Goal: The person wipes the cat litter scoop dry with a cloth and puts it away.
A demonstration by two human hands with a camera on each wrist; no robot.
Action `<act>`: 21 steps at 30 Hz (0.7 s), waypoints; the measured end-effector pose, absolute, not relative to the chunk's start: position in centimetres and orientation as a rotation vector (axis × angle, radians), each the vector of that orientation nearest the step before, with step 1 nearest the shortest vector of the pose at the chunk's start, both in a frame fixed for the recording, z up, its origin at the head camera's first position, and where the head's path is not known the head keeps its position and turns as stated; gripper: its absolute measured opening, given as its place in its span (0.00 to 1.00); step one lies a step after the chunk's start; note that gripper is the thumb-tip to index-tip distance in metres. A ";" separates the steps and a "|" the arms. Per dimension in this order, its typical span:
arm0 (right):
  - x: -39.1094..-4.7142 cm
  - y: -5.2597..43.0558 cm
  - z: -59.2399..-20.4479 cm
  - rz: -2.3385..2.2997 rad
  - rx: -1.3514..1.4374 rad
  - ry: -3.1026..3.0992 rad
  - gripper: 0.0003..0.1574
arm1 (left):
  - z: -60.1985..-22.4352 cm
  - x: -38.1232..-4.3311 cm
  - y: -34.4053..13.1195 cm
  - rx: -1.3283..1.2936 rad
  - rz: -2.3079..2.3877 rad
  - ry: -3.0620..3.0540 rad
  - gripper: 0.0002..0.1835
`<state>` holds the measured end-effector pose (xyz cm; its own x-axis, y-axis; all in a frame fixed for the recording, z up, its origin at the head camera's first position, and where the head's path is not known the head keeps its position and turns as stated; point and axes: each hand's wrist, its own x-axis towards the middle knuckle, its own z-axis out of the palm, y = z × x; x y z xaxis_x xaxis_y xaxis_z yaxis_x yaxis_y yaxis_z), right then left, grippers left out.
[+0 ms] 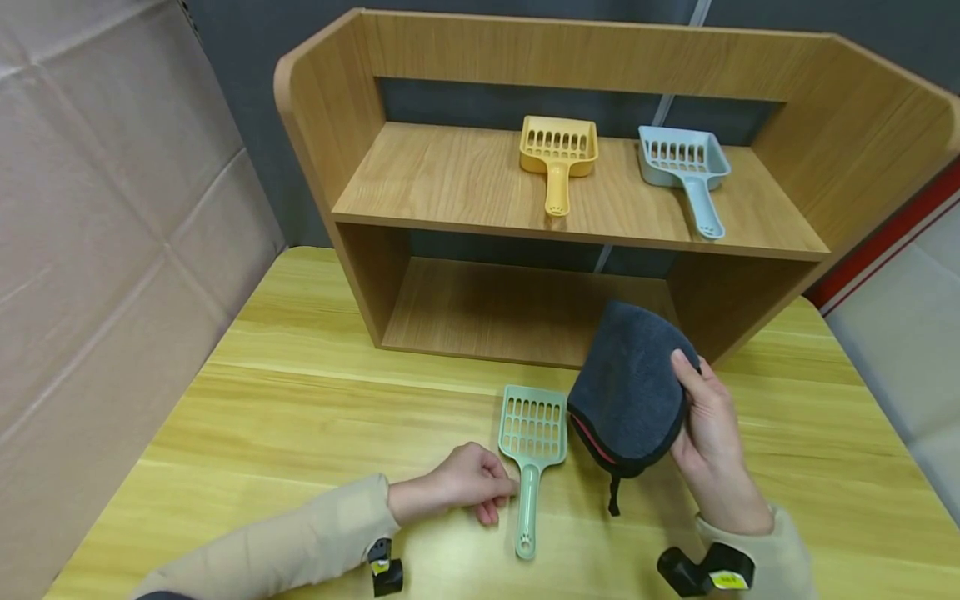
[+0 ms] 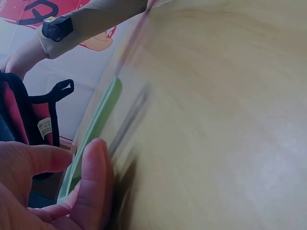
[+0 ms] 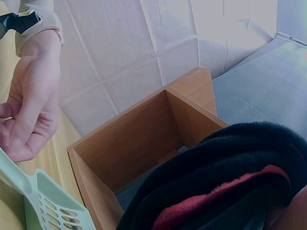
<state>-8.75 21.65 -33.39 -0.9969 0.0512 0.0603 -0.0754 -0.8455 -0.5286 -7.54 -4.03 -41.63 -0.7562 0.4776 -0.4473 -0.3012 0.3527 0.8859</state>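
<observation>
My right hand (image 1: 708, 425) holds a dark grey cloth mitt (image 1: 630, 387) above the table's right half, thumb across its face. The mitt has black edging, red lining and a hanging loop; the left wrist view also shows a white label. Just left of it lies a pale green slotted litter scoop (image 1: 533, 425), handle toward me. Beside the handle rests my left hand (image 1: 468, 483), loosely bent, its fingertips at the handle's left edge. In the left wrist view the thumb and fingers stand close to the green handle (image 2: 98, 112); the fingers partly cover it.
Behind stands a two-level wooden shelf (image 1: 581, 237). On its upper board lie a yellow litter scoop (image 1: 558, 154) and a light blue litter scoop (image 1: 686, 167), handles forward. The wooden table (image 1: 300, 392) extends in front, with pale sheeting (image 1: 112, 208) to the left.
</observation>
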 end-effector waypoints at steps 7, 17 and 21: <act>-8.8 21.6 -33.3 2.957 0.053 -0.850 0.11 | -41.7 -7.7 -4.1 0.138 1.442 1.918 0.10; -8.8 21.7 -33.4 2.951 0.059 -0.849 0.12 | -41.7 -7.8 -3.6 0.057 1.506 1.771 0.06; -8.8 21.7 -33.4 2.951 0.056 -0.843 0.11 | -41.6 -7.7 -3.3 0.008 1.530 1.716 0.06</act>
